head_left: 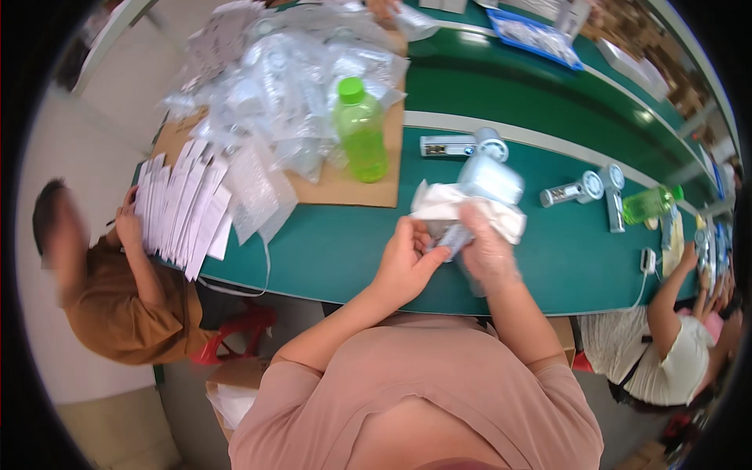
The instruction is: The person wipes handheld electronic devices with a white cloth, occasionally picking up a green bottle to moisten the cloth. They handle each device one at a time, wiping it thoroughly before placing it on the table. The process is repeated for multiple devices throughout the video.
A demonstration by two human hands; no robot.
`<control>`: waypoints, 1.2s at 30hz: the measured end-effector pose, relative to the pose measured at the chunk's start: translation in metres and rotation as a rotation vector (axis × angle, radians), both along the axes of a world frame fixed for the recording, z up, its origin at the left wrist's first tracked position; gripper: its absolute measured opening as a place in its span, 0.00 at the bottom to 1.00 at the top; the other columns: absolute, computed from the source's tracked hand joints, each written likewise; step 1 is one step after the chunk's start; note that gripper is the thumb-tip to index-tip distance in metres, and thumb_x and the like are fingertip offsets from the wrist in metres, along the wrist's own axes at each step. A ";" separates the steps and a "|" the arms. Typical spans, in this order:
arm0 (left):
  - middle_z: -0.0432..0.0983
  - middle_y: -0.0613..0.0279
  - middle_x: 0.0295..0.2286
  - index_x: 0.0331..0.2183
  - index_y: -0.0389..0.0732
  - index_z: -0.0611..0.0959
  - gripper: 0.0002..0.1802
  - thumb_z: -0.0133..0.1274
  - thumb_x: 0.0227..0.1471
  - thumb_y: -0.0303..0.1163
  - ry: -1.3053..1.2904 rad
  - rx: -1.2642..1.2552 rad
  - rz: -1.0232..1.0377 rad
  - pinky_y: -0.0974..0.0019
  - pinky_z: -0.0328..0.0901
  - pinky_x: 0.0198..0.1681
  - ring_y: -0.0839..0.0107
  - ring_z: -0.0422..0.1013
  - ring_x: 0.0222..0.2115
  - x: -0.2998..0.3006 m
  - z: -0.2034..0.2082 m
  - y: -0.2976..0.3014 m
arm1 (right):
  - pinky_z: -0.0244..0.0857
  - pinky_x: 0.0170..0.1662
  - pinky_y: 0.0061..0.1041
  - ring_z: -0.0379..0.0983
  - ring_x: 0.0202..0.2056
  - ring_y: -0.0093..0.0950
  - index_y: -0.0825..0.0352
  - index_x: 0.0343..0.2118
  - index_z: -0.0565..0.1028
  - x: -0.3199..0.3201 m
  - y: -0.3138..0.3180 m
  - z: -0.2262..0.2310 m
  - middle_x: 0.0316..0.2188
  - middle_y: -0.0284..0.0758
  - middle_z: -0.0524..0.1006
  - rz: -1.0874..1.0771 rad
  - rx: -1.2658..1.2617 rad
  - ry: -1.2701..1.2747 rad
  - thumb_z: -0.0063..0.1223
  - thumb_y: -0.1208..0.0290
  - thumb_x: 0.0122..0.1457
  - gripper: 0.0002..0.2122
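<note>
- I have the left hand (406, 262) at the middle of my view, its thumb and fingers closed on a light blue device (452, 237), held just above the table's near edge.
- The right hand (489, 254) is beside it and blurred; I see its fingers over a white cloth (507, 225), but cannot tell how firmly they grip it, or whether they also touch the device.
- Just beyond the cloth I make out a pale blue translucent pack (493, 180), its outline smeared.
- Past that, a round-headed device (462, 146) lies on the green table (337, 251); I count two more round-headed devices (576, 192) to the right, close together.
- Farther right I see a small green bottle (648, 205) and a white block (648, 260) with a cable.
- To the left, a large green bottle (362, 137) is on a cardboard sheet (352, 193), beside a heap of clear bags (274, 86).
- Nearer me on that side are bubble wrap (254, 184) and a fanned row of white papers (184, 204), where a person in brown (129, 301) has a hand.
- At the far right I see a person in white (674, 352), arms reaching to the table.
- Across the table, a blue tray (536, 39) is near the top of my view.
</note>
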State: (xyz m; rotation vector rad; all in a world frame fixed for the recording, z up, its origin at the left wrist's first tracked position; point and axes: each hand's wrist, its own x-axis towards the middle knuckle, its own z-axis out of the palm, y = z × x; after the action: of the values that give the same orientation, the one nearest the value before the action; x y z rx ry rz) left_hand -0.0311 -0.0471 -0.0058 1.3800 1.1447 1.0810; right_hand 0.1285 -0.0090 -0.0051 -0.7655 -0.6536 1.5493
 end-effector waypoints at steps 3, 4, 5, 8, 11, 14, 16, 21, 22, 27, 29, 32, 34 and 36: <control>0.72 0.65 0.30 0.45 0.35 0.73 0.18 0.56 0.56 0.32 -0.233 -0.205 -0.229 0.72 0.65 0.32 0.79 0.67 0.28 -0.004 0.003 -0.007 | 0.66 0.55 0.38 0.73 0.49 0.34 0.69 0.50 0.70 0.008 0.000 0.022 0.46 0.39 0.76 0.087 0.039 0.028 0.58 0.69 0.57 0.19; 0.72 0.66 0.29 0.45 0.35 0.73 0.17 0.56 0.56 0.32 -0.386 -0.299 -0.321 0.71 0.65 0.31 0.78 0.67 0.28 -0.004 0.007 -0.009 | 0.66 0.55 0.37 0.73 0.49 0.33 0.68 0.51 0.69 0.006 -0.005 0.014 0.46 0.38 0.75 0.142 -0.021 -0.032 0.58 0.70 0.57 0.19; 0.72 0.68 0.27 0.45 0.36 0.73 0.15 0.54 0.57 0.31 -0.337 -0.389 -0.307 0.70 0.65 0.31 0.78 0.68 0.27 -0.008 0.013 -0.014 | 0.67 0.54 0.36 0.72 0.49 0.33 0.68 0.52 0.69 0.002 -0.010 0.005 0.46 0.38 0.75 0.205 -0.079 -0.091 0.57 0.70 0.57 0.20; 0.73 0.66 0.26 0.43 0.36 0.76 0.13 0.53 0.56 0.30 -0.198 -0.250 -0.331 0.70 0.66 0.31 0.78 0.70 0.29 -0.029 0.015 -0.024 | 0.67 0.54 0.30 0.71 0.50 0.30 0.65 0.53 0.67 -0.016 -0.035 0.007 0.49 0.35 0.73 0.365 -0.026 -0.179 0.60 0.78 0.53 0.24; 0.77 0.58 0.28 0.34 0.35 0.81 0.07 0.55 0.50 0.25 0.264 0.121 -0.213 0.67 0.68 0.34 0.71 0.73 0.30 -0.084 0.033 -0.022 | 0.66 0.54 0.30 0.70 0.51 0.29 0.67 0.54 0.67 -0.006 -0.042 0.003 0.49 0.35 0.73 0.371 -0.075 -0.458 0.63 0.78 0.51 0.26; 0.78 0.51 0.33 0.38 0.35 0.80 0.14 0.58 0.45 0.23 0.714 0.166 0.462 0.60 0.69 0.40 0.57 0.75 0.35 -0.161 0.045 -0.001 | 0.66 0.54 0.29 0.70 0.51 0.29 0.67 0.55 0.66 -0.003 -0.045 0.045 0.49 0.36 0.74 0.371 -0.098 -0.743 0.66 0.76 0.50 0.28; 0.75 0.48 0.41 0.42 0.37 0.78 0.22 0.62 0.40 0.22 1.093 0.214 0.618 0.57 0.67 0.45 0.49 0.72 0.42 -0.209 0.037 -0.001 | 0.67 0.54 0.28 0.71 0.50 0.29 0.68 0.55 0.67 0.004 -0.043 0.042 0.48 0.36 0.75 0.414 -0.079 -0.720 0.68 0.75 0.48 0.30; 0.75 0.47 0.30 0.35 0.33 0.78 0.08 0.52 0.50 0.23 1.013 0.223 0.652 0.58 0.66 0.36 0.50 0.73 0.33 -0.265 0.001 0.012 | 0.68 0.51 0.27 0.73 0.46 0.28 0.69 0.53 0.69 -0.006 -0.029 0.030 0.45 0.35 0.76 0.347 -0.274 -0.505 0.61 0.79 0.49 0.25; 0.75 0.48 0.29 0.34 0.33 0.77 0.06 0.52 0.51 0.23 0.949 0.266 0.692 0.59 0.66 0.36 0.51 0.72 0.31 -0.250 0.013 0.014 | 0.68 0.51 0.27 0.73 0.46 0.28 0.69 0.52 0.70 -0.003 -0.030 0.032 0.45 0.35 0.76 0.317 -0.291 -0.536 0.62 0.78 0.49 0.25; 0.72 0.52 0.26 0.31 0.33 0.75 0.03 0.50 0.54 0.22 0.621 0.306 0.408 0.62 0.65 0.33 0.60 0.70 0.27 -0.158 0.082 -0.004 | 0.67 0.51 0.28 0.73 0.46 0.28 0.69 0.52 0.71 0.017 -0.030 0.020 0.46 0.35 0.76 0.275 -0.187 -0.605 0.64 0.75 0.50 0.25; 0.73 0.53 0.25 0.32 0.33 0.75 0.03 0.51 0.54 0.22 0.547 0.193 0.198 0.63 0.65 0.33 0.62 0.70 0.27 -0.130 0.062 -0.011 | 0.67 0.51 0.28 0.73 0.46 0.28 0.69 0.53 0.70 0.019 -0.031 0.031 0.46 0.35 0.75 0.342 -0.235 -0.654 0.65 0.74 0.50 0.26; 0.75 0.56 0.24 0.35 0.33 0.78 0.06 0.52 0.53 0.23 0.427 -0.032 0.131 0.65 0.66 0.33 0.67 0.71 0.27 -0.111 0.016 -0.001 | 0.68 0.51 0.28 0.73 0.46 0.27 0.69 0.53 0.69 0.015 -0.029 0.045 0.46 0.35 0.76 0.416 -0.318 -0.671 0.66 0.73 0.49 0.27; 0.76 0.59 0.24 0.36 0.32 0.79 0.07 0.53 0.53 0.23 0.368 -0.144 0.108 0.67 0.67 0.33 0.71 0.72 0.27 -0.111 0.007 0.008 | 0.68 0.51 0.28 0.73 0.45 0.27 0.69 0.52 0.71 0.015 -0.028 0.045 0.45 0.35 0.76 0.441 -0.309 -0.629 0.66 0.73 0.49 0.26; 0.77 0.62 0.25 0.37 0.32 0.80 0.08 0.54 0.52 0.23 0.353 -0.212 0.070 0.69 0.67 0.32 0.75 0.72 0.27 -0.119 0.004 0.012 | 0.68 0.50 0.28 0.73 0.45 0.26 0.69 0.52 0.71 0.011 -0.028 0.040 0.45 0.35 0.76 0.524 -0.291 -0.651 0.65 0.71 0.51 0.25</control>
State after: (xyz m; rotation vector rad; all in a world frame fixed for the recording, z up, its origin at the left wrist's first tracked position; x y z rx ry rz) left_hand -0.1501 -0.0353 -0.0020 1.4029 1.5261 0.7540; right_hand 0.1398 -0.0374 0.0346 -1.4312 -1.1897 1.8972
